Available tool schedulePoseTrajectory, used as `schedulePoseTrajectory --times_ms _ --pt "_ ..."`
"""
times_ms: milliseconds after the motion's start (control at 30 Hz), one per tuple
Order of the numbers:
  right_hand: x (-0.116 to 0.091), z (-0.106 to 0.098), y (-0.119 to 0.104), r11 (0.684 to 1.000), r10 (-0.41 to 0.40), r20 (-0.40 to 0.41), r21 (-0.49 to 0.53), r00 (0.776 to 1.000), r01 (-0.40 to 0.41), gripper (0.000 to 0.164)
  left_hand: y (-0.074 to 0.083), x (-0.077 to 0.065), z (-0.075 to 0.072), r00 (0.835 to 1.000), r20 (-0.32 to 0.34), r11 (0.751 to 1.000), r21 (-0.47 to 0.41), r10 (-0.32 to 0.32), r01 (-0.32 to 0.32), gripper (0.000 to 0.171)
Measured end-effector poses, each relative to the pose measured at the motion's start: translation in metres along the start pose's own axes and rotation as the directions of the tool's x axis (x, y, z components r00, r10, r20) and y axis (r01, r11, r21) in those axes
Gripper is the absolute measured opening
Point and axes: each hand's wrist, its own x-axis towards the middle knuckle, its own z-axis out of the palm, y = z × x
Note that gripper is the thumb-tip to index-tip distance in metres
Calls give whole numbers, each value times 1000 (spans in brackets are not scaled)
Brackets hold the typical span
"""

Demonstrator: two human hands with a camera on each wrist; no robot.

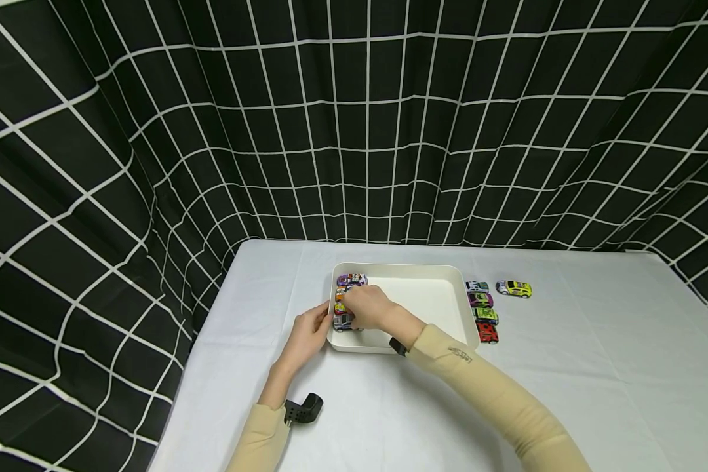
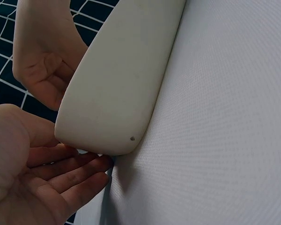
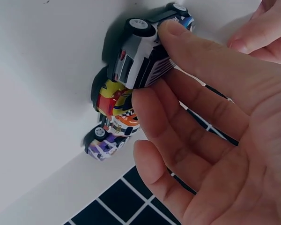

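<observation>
A person's two hands work at a shallow white tray (image 1: 427,305) on a desk (image 1: 596,354) covered in white cloth. The right hand (image 1: 372,307) pinches a silver toy car (image 3: 131,56) between thumb and fingers, inside the tray at its left side, on the end nearest the person. Just beyond it, in a column along that side, sit a red-and-yellow car (image 3: 113,98), an orange-and-white car (image 3: 124,124) and a purple car (image 1: 352,280). The left hand (image 1: 309,330) touches the tray's left edge from outside, its fingers nearly straight and close together. Outside the right edge, four more cars (image 1: 482,308) form a column, with a yellow car (image 1: 514,289) a little farther right. A black curtain (image 1: 383,124) with white grid lines hangs behind.
</observation>
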Motion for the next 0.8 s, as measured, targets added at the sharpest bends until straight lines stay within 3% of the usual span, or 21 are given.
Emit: schedulePoseTrajectory --times_ms 300,800 --pt "3 1 0 1000 29 55 -4 998 -28 28 2 1 1 1000 -2 1000 2 -3 3 37" --pt "-2 -5 0 997 32 62 -73 998 -27 27 1 0 0 1000 2 1000 9 -6 6 37"
